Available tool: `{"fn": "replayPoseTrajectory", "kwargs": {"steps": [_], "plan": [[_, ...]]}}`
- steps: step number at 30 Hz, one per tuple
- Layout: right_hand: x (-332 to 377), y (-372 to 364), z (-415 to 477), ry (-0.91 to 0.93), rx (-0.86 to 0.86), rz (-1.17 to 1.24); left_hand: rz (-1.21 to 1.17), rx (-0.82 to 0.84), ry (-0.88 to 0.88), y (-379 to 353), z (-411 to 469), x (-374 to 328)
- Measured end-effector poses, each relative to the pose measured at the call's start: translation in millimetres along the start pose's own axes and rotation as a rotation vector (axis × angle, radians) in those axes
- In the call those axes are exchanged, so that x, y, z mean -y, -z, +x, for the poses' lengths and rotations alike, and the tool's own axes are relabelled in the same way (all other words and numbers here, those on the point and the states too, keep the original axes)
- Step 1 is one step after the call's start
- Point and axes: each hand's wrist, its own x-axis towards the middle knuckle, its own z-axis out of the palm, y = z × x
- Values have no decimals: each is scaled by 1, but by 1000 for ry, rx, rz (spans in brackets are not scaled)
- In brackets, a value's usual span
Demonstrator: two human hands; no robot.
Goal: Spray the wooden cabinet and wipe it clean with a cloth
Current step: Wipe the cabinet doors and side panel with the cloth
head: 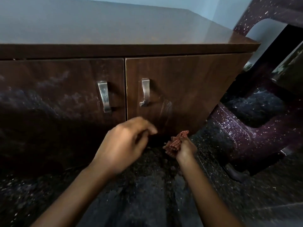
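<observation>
Head view. Two bare forearms enter from the lower edge. The left hand (124, 141), motion-blurred, hangs in front of the lower part of the right door (188, 82). Its fingers are loosely bent and slightly apart, with nothing visible in them. Whether they touch the wood cannot be told. The right hand (186, 149) is lower and nearer the floor (147, 194), with its fingers clamped around a bunched checked cloth (176, 141). The cloth is held just off the bottom corner of the door, not pressed to it.

The wooden cabinet (213, 48) fills the upper half. It has two doors, each with a metal handle (146, 92). A wet streak (165, 108) marks the right door beside its handle. The left door (57, 89) shows pale, dusty mottling. A speckled purple chair (246, 133) stands to the right. No spray bottle is in view.

Step in hand, as judged: wiping, with the right door partly done. The next move calls for lifting the cloth flat against the panel and drawing it through the streak with even pressure. The left door appears to need both spray and cloth.
</observation>
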Motion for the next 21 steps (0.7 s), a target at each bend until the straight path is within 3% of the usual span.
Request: {"fn": "replayPoseTrajectory", "kwargs": {"steps": [3,7,15,19,21], "plan": [[-9,-6,-3,96,-15,-20,-345,-40,365,-19,-9,22],[-30,-5,-11,52,34,-41,-523,-29,661,-39,-11,36],[19,2,8,-2,-36,-10,-648,24,973,-55,-13,46],[-1,-1,2,117,-22,-81,-852,30,1131,-57,-14,52],[-15,0,-7,59,37,-122,-944,-2,1170,-61,-18,53]]}}
